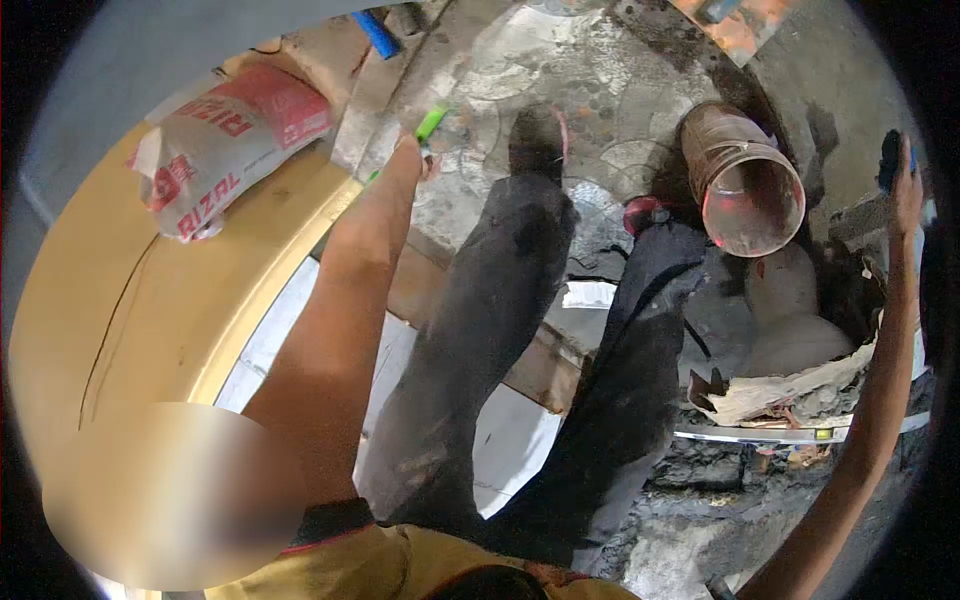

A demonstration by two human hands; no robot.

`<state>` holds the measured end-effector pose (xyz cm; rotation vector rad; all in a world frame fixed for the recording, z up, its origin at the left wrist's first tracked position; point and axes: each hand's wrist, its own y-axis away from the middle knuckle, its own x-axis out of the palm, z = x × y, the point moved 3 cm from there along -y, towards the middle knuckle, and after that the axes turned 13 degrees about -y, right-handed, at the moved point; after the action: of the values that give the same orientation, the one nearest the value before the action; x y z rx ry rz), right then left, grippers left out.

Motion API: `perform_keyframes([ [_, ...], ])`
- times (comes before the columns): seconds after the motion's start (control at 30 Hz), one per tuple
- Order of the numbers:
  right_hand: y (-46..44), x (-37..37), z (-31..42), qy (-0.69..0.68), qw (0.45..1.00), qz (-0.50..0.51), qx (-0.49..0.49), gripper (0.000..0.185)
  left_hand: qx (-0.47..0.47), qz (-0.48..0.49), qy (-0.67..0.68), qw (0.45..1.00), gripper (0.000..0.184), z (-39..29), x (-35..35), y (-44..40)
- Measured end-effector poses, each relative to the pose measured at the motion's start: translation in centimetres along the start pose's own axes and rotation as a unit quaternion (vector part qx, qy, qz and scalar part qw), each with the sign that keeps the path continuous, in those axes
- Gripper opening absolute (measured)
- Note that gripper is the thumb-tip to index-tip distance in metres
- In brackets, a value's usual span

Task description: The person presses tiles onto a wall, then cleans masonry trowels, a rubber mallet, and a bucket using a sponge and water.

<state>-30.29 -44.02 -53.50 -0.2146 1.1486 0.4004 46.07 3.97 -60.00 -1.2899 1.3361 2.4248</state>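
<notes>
My left hand [415, 158] is closed around a bright green strip-like object [432, 122], low over the patterned, wet-looking floor [480, 105]. Its fingers are mostly hidden, so the object's exact kind is unclear. At the far right, my right hand [906, 188] reaches up along the wall, gripping a dark object with a blue edge [889, 162]. What that object is cannot be made out. Between my arms, a stained, translucent bucket [752, 200] lies tipped on its side, its mouth facing me.
A white and red RIZAL bag [235, 145] sits on a tan surface [110, 330] at left. A torn sack [800, 345] stands at right, beside a long metal level [760, 434] and rough masonry [700, 480]. A blue object [376, 35] lies at the top.
</notes>
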Motion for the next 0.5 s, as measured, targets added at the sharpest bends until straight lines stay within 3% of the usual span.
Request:
perform_keyframes([
  [0.03, 0.9, -0.1, -0.5, -0.002, 0.999, 0.041, -0.004, 0.061, -0.003, 0.004, -0.003, 1.0, 0.06, 0.7, 1.0, -1.2],
  [0.13, 3.2, -2.2, -0.9, -0.246, 0.96, 0.076, 0.112, 0.063, 0.142, -0.038, -0.087, 0.985, 0.053, 0.7, 0.0, -5.7],
  [0.17, 2.5, -3.3, 5.8, -0.359, 0.849, 0.008, 0.388, 0.064, 0.207, -0.059, -0.153, 0.964, 0.051, 0.4, -0.3, -7.4],
  [0.3, 4.2, -6.5, 15.5, -0.375, 0.861, -0.142, 0.314, 0.051, 0.445, -0.113, -0.449, 0.767, 0.045, -0.5, -1.6, -13.5],
  [0.33, 4.1, -6.7, 17.2, -0.494, 0.721, -0.196, 0.444, 0.053, 0.477, -0.11, -0.484, 0.725, 0.044, -0.3, -1.6, -13.7],
  [0.4, 4.0, -6.5, 22.5, -0.589, 0.677, -0.102, 0.429, 0.064, 0.535, -0.101, -0.525, 0.655, 0.042, 0.2, -2.1, -14.6],
  [0.43, 4.8, -6.4, 23.9, -0.645, 0.597, -0.094, 0.468, 0.056, 0.564, -0.089, -0.536, 0.623, 0.041, 0.8, -2.5, -15.1],
  [0.47, 5.1, -6.3, 26.1, -0.658, 0.595, -0.063, 0.457, 0.057, 0.588, -0.075, -0.546, 0.592, 0.041, 1.4, -2.7, -15.4],
  [0.5, 5.3, -6.1, 27.3, -0.697, 0.551, -0.067, 0.453, 0.052, 0.605, -0.066, -0.56, 0.563, 0.041, 2.4, -3.5, -16.2],
])
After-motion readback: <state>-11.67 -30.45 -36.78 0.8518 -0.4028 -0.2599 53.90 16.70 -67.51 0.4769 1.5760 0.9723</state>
